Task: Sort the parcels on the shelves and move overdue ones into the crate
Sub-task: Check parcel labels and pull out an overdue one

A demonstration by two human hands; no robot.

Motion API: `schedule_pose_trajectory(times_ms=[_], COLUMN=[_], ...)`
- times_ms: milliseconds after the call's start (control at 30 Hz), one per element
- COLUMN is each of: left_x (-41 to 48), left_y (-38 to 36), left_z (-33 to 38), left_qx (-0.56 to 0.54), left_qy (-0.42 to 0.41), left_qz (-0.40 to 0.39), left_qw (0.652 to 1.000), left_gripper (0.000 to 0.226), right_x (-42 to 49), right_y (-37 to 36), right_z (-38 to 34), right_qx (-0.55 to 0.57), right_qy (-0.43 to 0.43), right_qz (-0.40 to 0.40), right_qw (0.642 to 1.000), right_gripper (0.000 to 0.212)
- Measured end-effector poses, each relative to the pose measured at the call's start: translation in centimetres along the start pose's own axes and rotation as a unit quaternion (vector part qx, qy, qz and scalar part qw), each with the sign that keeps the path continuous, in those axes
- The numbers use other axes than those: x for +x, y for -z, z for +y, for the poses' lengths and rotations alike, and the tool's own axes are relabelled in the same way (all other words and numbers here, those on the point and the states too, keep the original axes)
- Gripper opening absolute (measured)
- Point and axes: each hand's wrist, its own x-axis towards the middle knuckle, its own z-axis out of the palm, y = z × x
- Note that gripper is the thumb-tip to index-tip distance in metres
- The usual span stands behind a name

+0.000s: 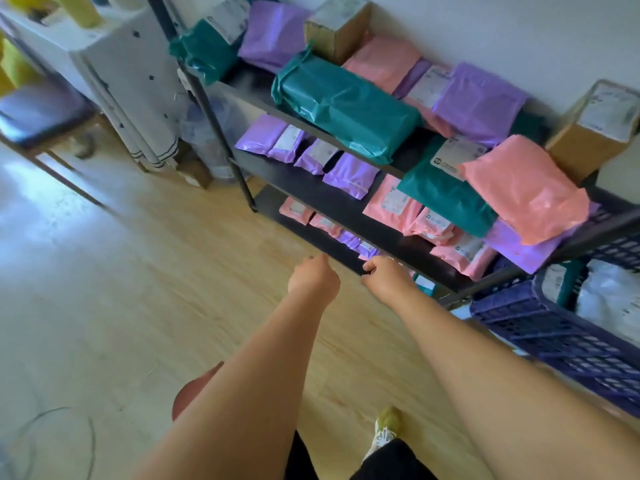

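Both bare arms reach forward and down, nearly straight. The left hand (313, 277) is closed into a fist over the floor (173, 254) and holds nothing. The right hand (388, 275) has its fingers curled at the front edge of the lowest shelf (268, 202); whether it pinches something, I cannot tell. Small pink and purple parcels (349, 239) lie just behind it (a row along that edge). The crate (540, 327) stands at the shelf's right end.
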Motion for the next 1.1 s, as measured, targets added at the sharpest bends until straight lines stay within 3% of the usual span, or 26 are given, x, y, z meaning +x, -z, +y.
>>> schedule_pose_trajectory(times_ms=[300, 600, 867, 1100], left_x=[8.3, 15.1, 23.6, 30.2], left_y=[5.6, 7.1, 6.2, 4.5], left_z=[-7.4, -6.7, -4.9, -4.9], left_qx=[0.051, 0.040, 0.006, 0.009], left_qy=[-0.057, -0.123, -0.150, -0.142], left_qz=[-0.023, -0.031, 0.011, -0.002], left_qw=[0.997, 0.991, 0.989, 0.990], left_gripper=[0.046, 0.047, 0.042, 0.047], right_x=[3.5, 9.8, 19.5, 25.1], right_y=[-6.2, -5.6, -6.2, -7.6], right_z=[-7.9, -7.8, -7.6, -6.7], right_qx=[0.020, 0.037, 0.038, 0.047], right_qy=[-0.072, -0.111, -0.091, -0.096], right_qz=[0.011, 0.036, 0.050, 0.069], right_qw=[0.997, 0.992, 0.994, 0.992], right_gripper=[0.046, 0.049, 0.047, 0.051])
